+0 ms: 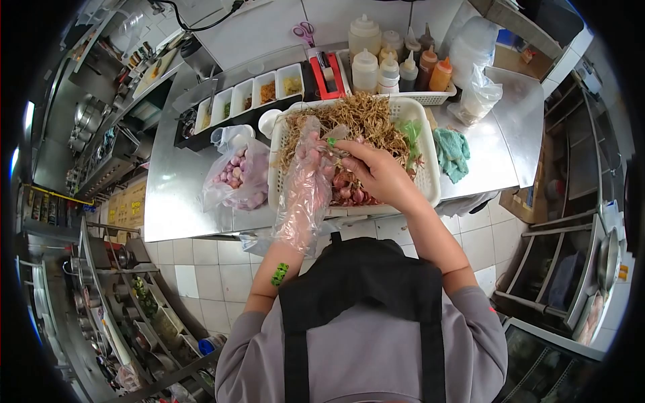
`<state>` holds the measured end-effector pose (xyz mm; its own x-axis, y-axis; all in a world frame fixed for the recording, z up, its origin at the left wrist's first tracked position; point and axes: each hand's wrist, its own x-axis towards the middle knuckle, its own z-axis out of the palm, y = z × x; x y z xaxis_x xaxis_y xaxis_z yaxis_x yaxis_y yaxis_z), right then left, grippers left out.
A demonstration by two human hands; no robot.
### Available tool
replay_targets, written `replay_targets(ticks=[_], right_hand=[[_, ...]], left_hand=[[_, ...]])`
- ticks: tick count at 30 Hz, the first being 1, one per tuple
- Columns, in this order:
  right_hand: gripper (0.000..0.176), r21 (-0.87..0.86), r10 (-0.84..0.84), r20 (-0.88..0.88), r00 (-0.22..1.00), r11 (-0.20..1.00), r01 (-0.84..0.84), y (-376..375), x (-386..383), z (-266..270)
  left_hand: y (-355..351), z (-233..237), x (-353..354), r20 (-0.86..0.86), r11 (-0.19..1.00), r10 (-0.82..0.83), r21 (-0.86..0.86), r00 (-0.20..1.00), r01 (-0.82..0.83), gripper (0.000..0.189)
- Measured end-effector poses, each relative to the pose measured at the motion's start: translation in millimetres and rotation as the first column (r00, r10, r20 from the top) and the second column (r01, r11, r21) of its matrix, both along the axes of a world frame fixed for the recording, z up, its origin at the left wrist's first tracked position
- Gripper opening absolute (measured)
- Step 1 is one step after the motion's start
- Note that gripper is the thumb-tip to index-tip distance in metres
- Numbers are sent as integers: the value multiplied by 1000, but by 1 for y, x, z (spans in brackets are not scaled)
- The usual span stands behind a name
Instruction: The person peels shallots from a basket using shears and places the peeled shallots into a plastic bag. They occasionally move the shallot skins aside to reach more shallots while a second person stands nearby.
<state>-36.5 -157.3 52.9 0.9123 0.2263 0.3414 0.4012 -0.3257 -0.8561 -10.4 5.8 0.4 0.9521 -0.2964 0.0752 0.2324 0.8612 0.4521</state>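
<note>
A white plastic basket (430, 181) stands on the steel table, heaped with dry brown stalks (366, 114) at its far side and reddish shallots (351, 189) nearer me. My left hand (313, 149), in a loose clear plastic glove, is over the basket with its fingers curled. My bare right hand (375, 169) meets it from the right, thumb and forefinger pinched together by the left fingertips. A small green patch shows between the hands. What either hand grips is too small to make out. Left of the basket sits a clear bag of peeled shallots (235, 172).
Behind the basket are a tray of squeeze bottles (365, 70), a red holder (327, 75) with purple-handled scissors (304, 32), and white seasoning containers (265, 91). A green cloth (451, 154) and a tied plastic bag (477, 97) lie to the right.
</note>
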Motion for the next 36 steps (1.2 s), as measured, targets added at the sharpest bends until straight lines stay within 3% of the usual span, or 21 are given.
replay_targets(ticks=[2, 4, 8, 14, 20, 23, 25, 29, 30, 31, 33, 34, 35, 36], right_hand=[[27, -45, 7, -25, 1000, 999, -8, 0, 1, 2], [27, -144, -32, 55, 998, 989, 40, 1, 2, 2], [25, -154, -47, 239, 970, 984, 86, 0, 5, -9], [24, -199, -53, 193, 980, 976, 92, 2, 4, -2], [23, -137, -105, 228, 968, 981, 138, 9, 5, -14], [22, -141, -128, 121, 984, 979, 145, 14, 4, -16], [23, -29, -150, 161, 975, 987, 157, 19, 5, -23], [23, 37, -107, 129, 986, 994, 103, 17, 8, -28], [22, 93, -61, -73, 996, 993, 67, 15, 7, -21], [22, 155, -1, -268, 963, 987, 44, 13, 6, -17], [22, 211, 51, -344, 937, 977, 25, 9, 7, -13], [23, 269, 106, -415, 904, 963, 10, 7, 8, -12], [23, 269, 106, -415, 904, 963, 11, 4, 9, -14], [24, 203, 60, -287, 956, 979, 0, 1, 11, -16]], left_hand=[[-6, 9, -4, -38, 964, 158, 222, 987, -146, 36], [-5, 13, -4, -2, 940, 172, 300, 985, -164, 34], [-5, 24, -5, 136, 823, 236, 499, 962, -272, 29], [14, 20, 6, 309, 653, 126, 690, 943, -314, 30], [13, 24, 4, 331, 629, 127, 702, 935, -334, 31], [9, 22, 5, 311, 636, 159, 694, 937, -338, 31], [10, 17, 8, 329, 642, 148, 685, 933, -344, 31], [8, 20, 6, 367, 612, 144, 697, 919, -374, 29], [6, 22, 4, 367, 612, 143, 697, 919, -374, 29], [3, 23, 2, 343, 633, 181, 677, 922, -376, 29], [3, 21, 3, 318, 653, 216, 655, 923, -379, 29], [5, 16, 6, 230, 757, 207, 577, 951, -305, 29], [7, 13, 9, 141, 845, 185, 482, 973, -231, 30], [8, 14, 9, 141, 845, 184, 482, 973, -230, 30]])
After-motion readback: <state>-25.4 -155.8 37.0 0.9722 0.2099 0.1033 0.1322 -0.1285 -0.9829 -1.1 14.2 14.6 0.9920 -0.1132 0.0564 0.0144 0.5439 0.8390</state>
